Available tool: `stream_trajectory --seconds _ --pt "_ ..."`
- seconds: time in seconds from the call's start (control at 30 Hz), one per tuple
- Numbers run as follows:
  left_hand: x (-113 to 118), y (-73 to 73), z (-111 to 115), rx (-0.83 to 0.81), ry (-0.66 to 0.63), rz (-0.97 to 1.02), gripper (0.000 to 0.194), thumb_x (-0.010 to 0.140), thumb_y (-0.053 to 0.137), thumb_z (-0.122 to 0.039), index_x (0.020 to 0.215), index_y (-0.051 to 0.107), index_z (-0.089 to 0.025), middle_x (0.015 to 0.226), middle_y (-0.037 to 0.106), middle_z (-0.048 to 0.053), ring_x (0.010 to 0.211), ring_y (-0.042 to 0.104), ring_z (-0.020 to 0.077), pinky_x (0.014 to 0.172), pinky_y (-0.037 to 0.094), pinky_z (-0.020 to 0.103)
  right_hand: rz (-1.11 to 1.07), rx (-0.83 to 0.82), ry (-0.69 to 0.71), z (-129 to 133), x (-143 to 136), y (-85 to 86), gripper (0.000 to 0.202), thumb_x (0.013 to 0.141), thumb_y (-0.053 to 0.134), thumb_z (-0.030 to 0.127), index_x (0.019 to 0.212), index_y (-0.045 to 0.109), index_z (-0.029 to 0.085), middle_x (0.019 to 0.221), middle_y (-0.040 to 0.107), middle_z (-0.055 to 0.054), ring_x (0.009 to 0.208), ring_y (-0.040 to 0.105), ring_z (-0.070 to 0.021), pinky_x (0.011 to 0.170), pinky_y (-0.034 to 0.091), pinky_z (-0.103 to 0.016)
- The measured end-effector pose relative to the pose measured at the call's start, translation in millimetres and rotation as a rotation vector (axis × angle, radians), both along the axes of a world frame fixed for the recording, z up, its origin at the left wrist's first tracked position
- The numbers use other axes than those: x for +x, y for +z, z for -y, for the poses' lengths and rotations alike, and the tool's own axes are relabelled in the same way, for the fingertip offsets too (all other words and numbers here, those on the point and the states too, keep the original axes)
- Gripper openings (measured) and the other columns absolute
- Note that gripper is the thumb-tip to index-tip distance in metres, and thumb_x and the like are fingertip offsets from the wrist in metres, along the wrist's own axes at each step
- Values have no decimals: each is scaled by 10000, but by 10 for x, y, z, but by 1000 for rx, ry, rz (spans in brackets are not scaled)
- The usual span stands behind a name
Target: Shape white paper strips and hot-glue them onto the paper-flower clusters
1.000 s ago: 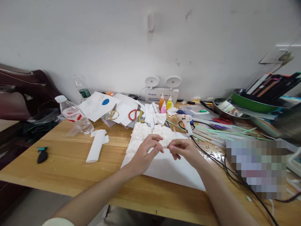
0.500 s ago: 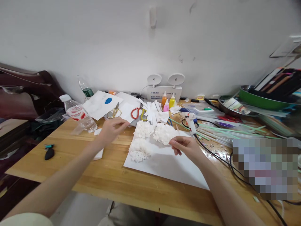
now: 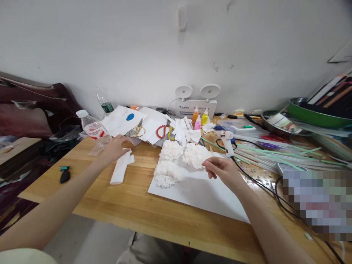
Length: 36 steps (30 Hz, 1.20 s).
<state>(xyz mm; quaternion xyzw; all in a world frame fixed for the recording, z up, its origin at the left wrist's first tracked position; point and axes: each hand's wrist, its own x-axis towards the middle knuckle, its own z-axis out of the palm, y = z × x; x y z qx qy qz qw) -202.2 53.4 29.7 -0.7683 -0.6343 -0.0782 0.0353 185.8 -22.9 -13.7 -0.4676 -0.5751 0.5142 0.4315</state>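
Observation:
My left hand (image 3: 117,147) is over the upper end of a folded white paper strip (image 3: 120,169), fingers curved and partly hidden; whether it grips the strip is unclear. My right hand (image 3: 218,167) has its fingertips pinched together at the right edge of a fluffy white paper cluster (image 3: 194,156); anything between them is too small to make out. Two more white clusters (image 3: 171,150) (image 3: 165,175) lie on the left part of a white sheet (image 3: 198,190). A white glue gun (image 3: 227,141) stands behind my right hand.
Gold scissors (image 3: 138,131), red-handled scissors (image 3: 161,131) and paint bottles (image 3: 205,117) are along the back. A water bottle (image 3: 93,128) stands left. Straws (image 3: 255,156), a black cable (image 3: 253,179) and a green pan (image 3: 319,113) are right.
My left hand has moved left and away from the clusters, to the folded paper strip. My right hand stays by the cluster. The view has shifted slightly.

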Motion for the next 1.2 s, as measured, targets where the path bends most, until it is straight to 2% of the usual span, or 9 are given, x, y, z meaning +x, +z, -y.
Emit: stream_trajectory --seconds 0.07,0.2,0.33,0.43,0.57,0.67,0.73,0.87,1.2 --pt "31 4 7 -41 -25 69 274 691 547 -368 889 617 -194 968 604 50 791 567 194 724 430 294 15 -2 -2 1 -2 -2 257 725 585 405 676 604 153 524 526 11 428 485 -85 383 322 -209" --pt "62 -15 -3 -136 -64 112 263 746 462 -375 666 604 -170 780 641 49 718 588 198 678 451 310 28 -4 -2 9 0 -2 254 729 580 407 686 603 157 545 531 8 435 491 -85 387 323 -210" --pt "85 -11 7 -139 -119 202 251 666 544 -294 881 599 -176 968 636 55 876 592 204 767 460 304 40 11 -20 14 4 1 253 731 578 404 679 597 156 536 523 11 433 483 -83 398 332 -214" --pt "139 37 45 -203 -37 294 262 679 542 -318 896 595 -179 855 673 38 758 626 188 672 477 279 45 13 -27 9 -1 -3 259 725 581 409 683 596 153 535 526 8 432 483 -87 399 339 -218" --pt "211 85 86 -137 47 165 238 711 524 -404 683 625 -190 639 661 12 586 601 172 553 423 260 64 15 -29 1 -6 -16 263 724 580 411 690 598 151 548 531 4 436 490 -88 398 344 -216" --pt "232 74 96 -64 -6 108 300 744 487 -436 638 633 -195 661 665 20 655 604 186 622 425 280 83 18 -37 1 -1 -21 260 727 578 409 692 600 152 549 532 5 436 487 -85 400 345 -212" --pt "244 57 103 -63 -103 183 262 737 513 -416 803 651 -203 811 676 28 768 611 191 722 437 293 93 19 -44 3 2 -17 262 727 575 411 692 600 153 540 530 6 433 481 -84 400 345 -212" --pt "311 43 122 -109 -193 418 431 697 577 -401 1077 553 -202 1080 602 54 845 611 168 819 449 294 112 20 -50 6 -3 3 267 723 572 418 689 599 154 532 531 5 430 480 -88 402 347 -215" --pt "515 116 140 -362 -66 963 414 775 429 -485 858 625 -129 814 672 84 775 627 195 802 472 356 254 91 -92 -6 -3 -83 270 724 565 427 719 614 161 580 575 -9 457 517 -103 458 403 -225"
